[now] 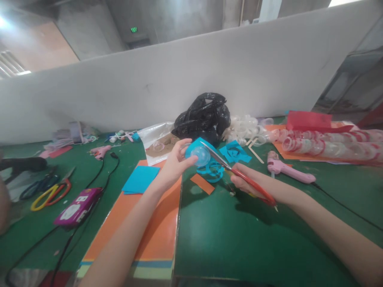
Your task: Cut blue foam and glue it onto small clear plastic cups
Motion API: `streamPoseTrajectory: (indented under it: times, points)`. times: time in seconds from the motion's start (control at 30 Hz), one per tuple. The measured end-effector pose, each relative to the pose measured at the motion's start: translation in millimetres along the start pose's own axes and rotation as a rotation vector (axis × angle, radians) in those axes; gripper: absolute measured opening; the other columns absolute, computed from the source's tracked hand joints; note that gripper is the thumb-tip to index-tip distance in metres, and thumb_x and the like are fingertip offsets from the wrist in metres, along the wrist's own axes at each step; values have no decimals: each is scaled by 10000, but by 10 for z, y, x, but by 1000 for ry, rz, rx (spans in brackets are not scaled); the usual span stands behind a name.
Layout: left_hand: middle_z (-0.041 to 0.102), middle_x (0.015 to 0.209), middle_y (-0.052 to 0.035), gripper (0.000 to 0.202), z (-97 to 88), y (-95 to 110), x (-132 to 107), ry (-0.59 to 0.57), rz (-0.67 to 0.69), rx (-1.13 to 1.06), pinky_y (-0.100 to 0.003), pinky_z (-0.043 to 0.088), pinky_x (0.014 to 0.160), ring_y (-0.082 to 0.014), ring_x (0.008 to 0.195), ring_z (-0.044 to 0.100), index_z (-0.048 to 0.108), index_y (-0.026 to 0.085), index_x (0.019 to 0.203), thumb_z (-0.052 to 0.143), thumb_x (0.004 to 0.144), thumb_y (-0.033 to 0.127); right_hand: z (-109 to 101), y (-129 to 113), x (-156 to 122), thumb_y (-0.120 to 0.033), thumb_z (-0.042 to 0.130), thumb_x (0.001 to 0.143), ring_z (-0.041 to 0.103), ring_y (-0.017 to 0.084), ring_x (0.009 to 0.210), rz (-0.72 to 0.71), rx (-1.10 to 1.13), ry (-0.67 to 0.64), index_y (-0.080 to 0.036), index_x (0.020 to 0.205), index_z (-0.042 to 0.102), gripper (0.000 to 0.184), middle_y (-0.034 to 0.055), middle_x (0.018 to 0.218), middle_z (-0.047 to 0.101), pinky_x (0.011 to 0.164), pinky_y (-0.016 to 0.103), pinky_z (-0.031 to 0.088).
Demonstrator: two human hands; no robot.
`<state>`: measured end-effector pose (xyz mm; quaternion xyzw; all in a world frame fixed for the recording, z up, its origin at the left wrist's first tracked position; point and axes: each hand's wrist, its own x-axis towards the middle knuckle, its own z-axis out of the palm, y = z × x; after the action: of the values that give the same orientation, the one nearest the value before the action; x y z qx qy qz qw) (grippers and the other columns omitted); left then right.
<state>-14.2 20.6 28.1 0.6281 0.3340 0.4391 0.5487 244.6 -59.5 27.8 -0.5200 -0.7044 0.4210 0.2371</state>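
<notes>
My left hand (pixel 179 157) pinches a clear plastic cup (pixel 201 156) together with a blue paper sheet (pixel 199 142), held up above the table. My right hand (pixel 243 179) is wrapped round the handles of red-handled scissors (pixel 253 184). The blades point up and left, with their tips at the edge of the blue paper beside the cup. Below and behind lie curled blue paper strips (pixel 214 171) and a cut blue paper scrap (pixel 235 151). A small orange paper piece (pixel 202 183) rests on the green table under my hands.
Blue squares (pixel 140 179) sit on orange sheets (pixel 161 223) at my left. A black bag (pixel 205 115) stands at the back. Pink glue gun (pixel 289 170) and joined cups (pixel 332 150) lie right; scissors (pixel 56 193) and a purple power strip (pixel 78 207) left, cords trailing.
</notes>
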Motion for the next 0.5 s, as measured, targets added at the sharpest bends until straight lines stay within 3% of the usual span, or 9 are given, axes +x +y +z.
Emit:
streamPoseTrajectory:
  times: [0.27, 0.5]
  points:
    - [647, 1246, -70, 632, 54, 10, -10, 27, -1, -2, -374, 539, 912, -198, 1033, 655, 479, 277, 1342, 797, 803, 368, 55, 50, 35, -836, 488, 829, 457, 125, 582, -31, 86, 53, -245, 780, 444, 595, -46, 657, 479, 536, 279, 385]
    - [621, 1297, -78, 644, 74, 26, -27, 68, -12, -7, -394, 526, 932, -218, 1063, 642, 507, 289, 1349, 807, 783, 357, 30, -7, 15, -893, 443, 791, 442, 116, 566, -16, 50, 21, -252, 814, 414, 643, -55, 673, 478, 536, 285, 362]
